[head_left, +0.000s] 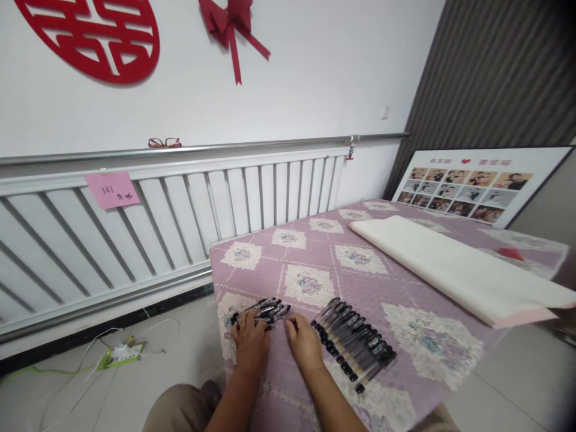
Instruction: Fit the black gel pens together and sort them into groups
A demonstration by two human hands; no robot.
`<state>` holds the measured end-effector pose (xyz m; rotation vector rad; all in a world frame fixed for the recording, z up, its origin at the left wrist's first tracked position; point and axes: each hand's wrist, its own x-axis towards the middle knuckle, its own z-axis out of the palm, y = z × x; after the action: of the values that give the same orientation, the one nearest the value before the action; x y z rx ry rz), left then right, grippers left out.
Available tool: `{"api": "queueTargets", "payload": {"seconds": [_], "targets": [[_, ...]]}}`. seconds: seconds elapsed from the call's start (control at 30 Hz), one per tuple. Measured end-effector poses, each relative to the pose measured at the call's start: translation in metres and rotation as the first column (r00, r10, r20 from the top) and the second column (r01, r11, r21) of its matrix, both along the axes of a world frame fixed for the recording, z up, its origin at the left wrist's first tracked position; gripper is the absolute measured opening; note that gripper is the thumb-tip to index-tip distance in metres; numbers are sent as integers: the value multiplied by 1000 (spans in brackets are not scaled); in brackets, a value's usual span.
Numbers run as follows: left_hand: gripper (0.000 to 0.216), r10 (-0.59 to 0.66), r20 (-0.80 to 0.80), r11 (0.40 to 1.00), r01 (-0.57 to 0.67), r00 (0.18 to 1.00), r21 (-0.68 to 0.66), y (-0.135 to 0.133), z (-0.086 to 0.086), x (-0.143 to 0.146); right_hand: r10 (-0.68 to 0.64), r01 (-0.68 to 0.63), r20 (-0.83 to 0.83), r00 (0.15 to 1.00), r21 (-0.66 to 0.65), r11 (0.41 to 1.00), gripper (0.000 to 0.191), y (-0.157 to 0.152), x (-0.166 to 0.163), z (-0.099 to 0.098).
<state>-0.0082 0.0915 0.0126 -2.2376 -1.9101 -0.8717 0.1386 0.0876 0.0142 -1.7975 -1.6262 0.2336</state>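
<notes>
Spread flat on loose heap of black plastic pens (266,309): left hand (252,343); right hand (306,344) alongside, grasp unclear, by aligned black-pen row (355,343).

Your left hand (250,343) is lying on a small pile of black pens (263,312). Your right hand (306,343) is resting beside a neat row of pens (353,342) on the purple table (315,252).

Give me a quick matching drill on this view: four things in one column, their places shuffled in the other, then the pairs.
Things
1. loose pens
2. row of pens
3. pink note
4. glasses

Places
A. stuck on the radiator
B. on the rail above the radiator
C. under the fingers of the left hand
D. lined up to the right of the right hand

Pairs: 1-C, 2-D, 3-A, 4-B
</notes>
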Motion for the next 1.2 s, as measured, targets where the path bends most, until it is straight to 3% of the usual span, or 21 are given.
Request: {"api": "queueTargets", "payload": {"seconds": [0.5,1.2], "targets": [[7,-11,19,1000,12,1000,-25,-1,-1,0,150,-114,-185,971,189,975,26,-16,7,-12],[11,22,6,997,-22,1000,-70,-5,-2,1,142,-81,-257,956,235,969,24,-18,8,-14]]}}
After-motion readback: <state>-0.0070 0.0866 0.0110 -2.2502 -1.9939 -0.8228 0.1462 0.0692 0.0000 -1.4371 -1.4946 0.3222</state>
